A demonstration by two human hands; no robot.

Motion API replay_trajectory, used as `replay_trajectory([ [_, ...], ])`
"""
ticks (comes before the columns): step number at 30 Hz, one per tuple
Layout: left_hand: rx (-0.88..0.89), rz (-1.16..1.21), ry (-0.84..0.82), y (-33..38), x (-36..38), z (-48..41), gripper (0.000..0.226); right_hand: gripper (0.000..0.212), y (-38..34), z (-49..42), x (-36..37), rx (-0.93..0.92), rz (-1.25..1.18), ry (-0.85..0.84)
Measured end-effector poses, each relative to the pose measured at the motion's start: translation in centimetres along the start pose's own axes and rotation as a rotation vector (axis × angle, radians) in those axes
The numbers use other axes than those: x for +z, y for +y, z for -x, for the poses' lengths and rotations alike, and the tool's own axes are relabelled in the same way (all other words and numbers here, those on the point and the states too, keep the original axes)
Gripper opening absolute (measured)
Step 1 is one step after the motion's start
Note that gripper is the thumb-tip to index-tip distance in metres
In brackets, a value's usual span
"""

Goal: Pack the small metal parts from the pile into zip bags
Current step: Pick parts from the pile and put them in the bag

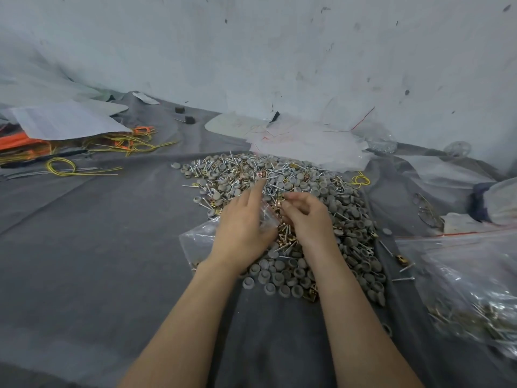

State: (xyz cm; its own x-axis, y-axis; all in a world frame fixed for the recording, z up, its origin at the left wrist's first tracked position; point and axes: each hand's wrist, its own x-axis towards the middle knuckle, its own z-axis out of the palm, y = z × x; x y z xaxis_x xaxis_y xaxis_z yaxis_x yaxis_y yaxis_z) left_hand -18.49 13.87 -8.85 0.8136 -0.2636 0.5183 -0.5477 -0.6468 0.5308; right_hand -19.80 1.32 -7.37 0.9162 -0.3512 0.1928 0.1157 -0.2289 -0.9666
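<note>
Where the pale, marked wall point(251, 51) meets the work surface, a grey cloth point(98, 233) covers everything in front of the person. On the middle of that cloth lies the pile point(316, 191) of small parts: grey round caps, silver screws and brass-coloured clips, all mixed and spread from the far fold of the cloth down towards the forearms. To the right of the pile, large clear bags point(470, 289) lie on their sides with parts already inside. Behind the pile sits a loose stack of empty clear bags point(305, 144). Far left, a white paper sheet point(64, 121) lies over orange material, with yellow wires point(126, 144) tangled beside it.

Both bare forearms reach in over the near edge of the pile. The left hand point(243, 228) grips a small zip bag point(195, 239) against the palm, forefinger stretched towards the screws, the other fingers curled round the plastic. The right hand point(305, 217) hovers just beside it over the pile, fingers bent and tips gathered near the bag's upper edge; whether they pinch a part cannot be told.
</note>
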Motion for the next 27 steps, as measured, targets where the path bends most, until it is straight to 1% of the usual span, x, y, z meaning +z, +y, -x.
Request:
replay_trajectory([
  [2, 0.009, 0.006, -0.006, -0.3, 0.2, 0.1, 0.082, 0.016, -0.1, 0.1, 0.0, -0.022, 0.048, -0.008],
  [6, 0.006, 0.059, 0.025, -0.7, 0.2, 0.5, 0.080, 0.007, -0.5, 0.5, 0.2, -0.057, 0.134, -0.171],
  [7, -0.013, 0.079, 0.050, -0.9, 0.2, 0.5, 0.079, 0.009, -0.5, 0.6, 0.3, -0.072, 0.152, -0.162],
  [9, -0.082, 0.117, 0.115, -1.3, 0.0, 0.4, 0.079, 0.013, -0.4, 0.6, 0.1, -0.109, 0.243, -0.069],
  [11, -0.159, 0.142, 0.188, -1.8, -0.2, 0.2, 0.081, 0.013, -0.2, 0.6, -0.1, -0.153, 0.446, 0.000],
  [12, -0.184, 0.145, 0.215, -1.9, -0.3, 0.1, 0.081, 0.013, -0.1, 0.7, -0.1, -0.172, 0.559, -0.007],
  [13, -0.197, 0.146, 0.234, -2.0, -0.3, 0.1, 0.082, 0.014, 0.1, 0.9, 0.0, -0.180, 0.667, -0.045],
  [15, -0.198, 0.146, 0.246, -2.1, -0.2, 0.1, 0.082, 0.024, 0.3, 1.2, 0.6, -0.151, 0.882, -0.166],
  [17, -0.188, 0.142, 0.240, -2.1, 0.0, 0.1, 0.083, 0.033, 0.4, 1.5, 1.3, -0.110, 1.017, -0.235],
  [19, -0.177, 0.142, 0.235, -2.1, 0.2, 0.1, 0.083, 0.032, 0.4, 1.8, 1.5, -0.117, 1.042, -0.220],
  [23, -0.182, 0.138, 0.237, -2.2, 0.3, 0.2, 0.083, 0.025, 0.4, 1.9, 1.8, -0.218, 1.126, -0.187],
  [27, -0.181, 0.127, 0.239, -2.2, 0.3, 0.2, 0.082, 0.022, 0.3, 1.9, 1.9, -0.246, 1.116, -0.184],
])
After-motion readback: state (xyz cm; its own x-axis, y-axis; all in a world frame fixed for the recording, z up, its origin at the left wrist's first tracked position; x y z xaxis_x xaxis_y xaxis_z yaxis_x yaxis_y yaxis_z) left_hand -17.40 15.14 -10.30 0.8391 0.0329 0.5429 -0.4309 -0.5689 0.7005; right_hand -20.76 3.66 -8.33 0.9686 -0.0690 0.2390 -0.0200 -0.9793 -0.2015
